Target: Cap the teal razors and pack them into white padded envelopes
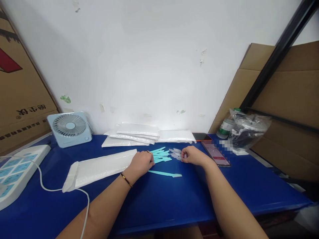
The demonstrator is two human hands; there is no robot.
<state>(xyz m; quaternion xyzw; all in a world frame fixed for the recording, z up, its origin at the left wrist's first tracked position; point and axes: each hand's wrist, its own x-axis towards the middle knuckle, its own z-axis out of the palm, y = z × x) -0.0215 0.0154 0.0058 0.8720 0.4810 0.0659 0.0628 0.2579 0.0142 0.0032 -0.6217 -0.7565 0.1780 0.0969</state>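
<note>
Several turquoise eyebrow razors (161,156) lie fanned out on the blue table. My left hand (142,162) is closed over their near left ends, its fingertips partly hidden. One more razor (165,173) lies apart, just in front of the fanned ones. To the right is a small pile of translucent plastic caps (175,153). With fingers pinched together, my right hand (190,155) is at the pile's right side, on a cap. A long white bubble envelope (102,168) lies flat beside my left hand.
White envelopes (134,132) are stacked against the wall. A blue fan (70,127) and a power strip (21,172) with a white cable stand left. At right are a phone (216,153), a bottle (225,127) and a plastic-bagged item (248,129).
</note>
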